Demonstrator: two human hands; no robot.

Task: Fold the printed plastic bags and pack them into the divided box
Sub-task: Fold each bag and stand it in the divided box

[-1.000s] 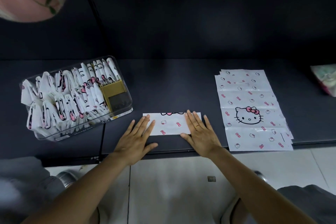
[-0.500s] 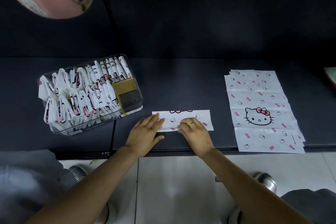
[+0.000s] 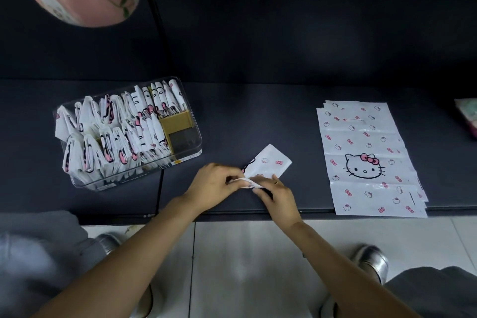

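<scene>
A: Where is the bag being worked on?

B: Just below the middle of the frame, near the front edge of the dark bench [image 3: 258, 116]. The folded strip of bag [image 3: 268, 165] is held at its lower left end, and its free end angles up toward the right.

A: And the hands?

B: Both hold that strip. The left hand [image 3: 214, 186] has its fingers curled, pinching the end of the strip. The right hand [image 3: 278, 196] meets it from the right, fingertips on the same end; a ring shows on one finger.

A: What about the box?

B: The clear divided box [image 3: 192, 121] sits left of centre on the bench, well apart from the hands. It is packed with folded bags [image 3: 116, 134] standing on edge, and its right-hand compartments show a tan divider [image 3: 175, 121].

A: Any bags not folded?

B: A flat stack of printed bags [image 3: 366, 157] lies at the right, a cat face on top, reaching the front edge of the bench.
</scene>
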